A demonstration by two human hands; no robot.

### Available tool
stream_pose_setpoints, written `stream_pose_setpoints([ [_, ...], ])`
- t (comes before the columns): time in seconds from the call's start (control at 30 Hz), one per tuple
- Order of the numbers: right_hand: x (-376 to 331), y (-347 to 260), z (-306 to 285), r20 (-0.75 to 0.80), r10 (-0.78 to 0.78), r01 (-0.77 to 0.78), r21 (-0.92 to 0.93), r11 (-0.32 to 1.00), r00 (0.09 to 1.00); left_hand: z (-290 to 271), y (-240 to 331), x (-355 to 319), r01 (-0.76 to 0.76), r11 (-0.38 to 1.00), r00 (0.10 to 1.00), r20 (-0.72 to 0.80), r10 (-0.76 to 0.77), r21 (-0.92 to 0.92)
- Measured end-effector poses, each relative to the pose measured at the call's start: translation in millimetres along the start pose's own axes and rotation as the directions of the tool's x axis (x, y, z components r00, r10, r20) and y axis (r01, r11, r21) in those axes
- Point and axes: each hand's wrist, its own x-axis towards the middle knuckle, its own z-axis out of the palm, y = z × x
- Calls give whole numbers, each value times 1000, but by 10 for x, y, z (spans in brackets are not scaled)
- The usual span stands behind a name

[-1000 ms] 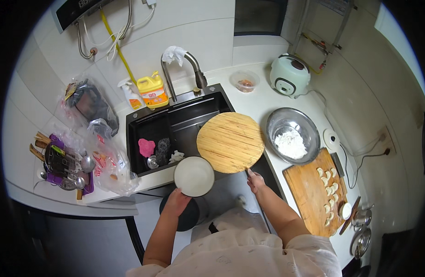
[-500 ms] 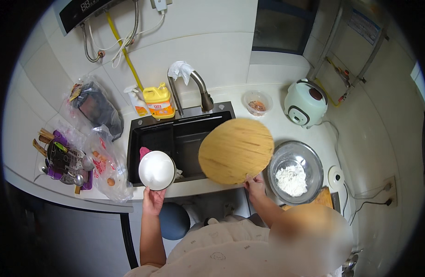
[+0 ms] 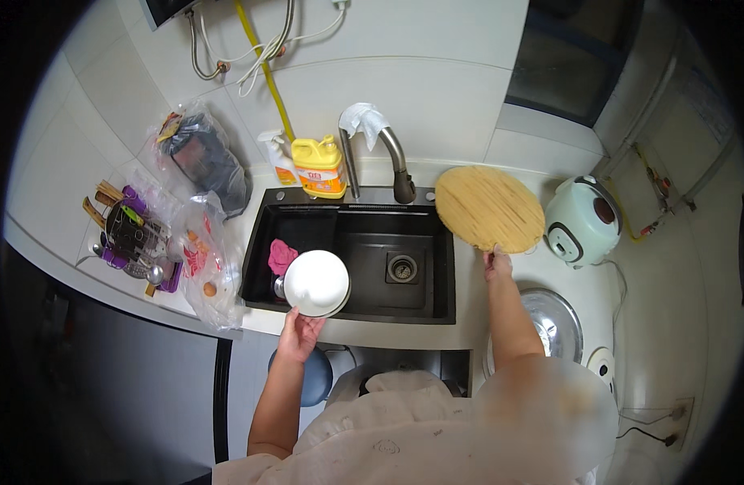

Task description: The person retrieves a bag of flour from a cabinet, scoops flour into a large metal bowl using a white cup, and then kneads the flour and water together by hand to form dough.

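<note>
Left hand: the left hand (image 3: 298,333) grips a white plate (image 3: 315,283) by its near rim, holding it over the front edge of the black sink (image 3: 437,303), likely so drips fall in.
Right hand: the right hand (image 3: 496,262) pinches the lower edge of a round wooden board (image 3: 489,208), raised above the counter (image 3: 404,331) beside the tap (image 3: 392,162).
Surroundings: a pink cloth (image 3: 281,255) lies in the basin; 1 yellow soap bottle (image 3: 319,166) stands behind it, a rice cooker (image 3: 582,220) to the right.

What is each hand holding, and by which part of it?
The left hand grips the white bowl by its near rim, over the sink's front edge. The right hand holds the round wooden board by its near edge.
</note>
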Motion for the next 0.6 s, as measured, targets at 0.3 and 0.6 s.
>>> stream_pose_setpoints([
  [0.3, 179, 121, 41, -112, 93, -91, 29, 995, 989, -95, -46, 434, 83, 996, 997, 0, -83, 20],
  [0.6, 170, 794, 1170, 650, -154, 668, -716, 203, 744, 16, -90, 1318, 202, 969, 977, 43, -210, 144],
])
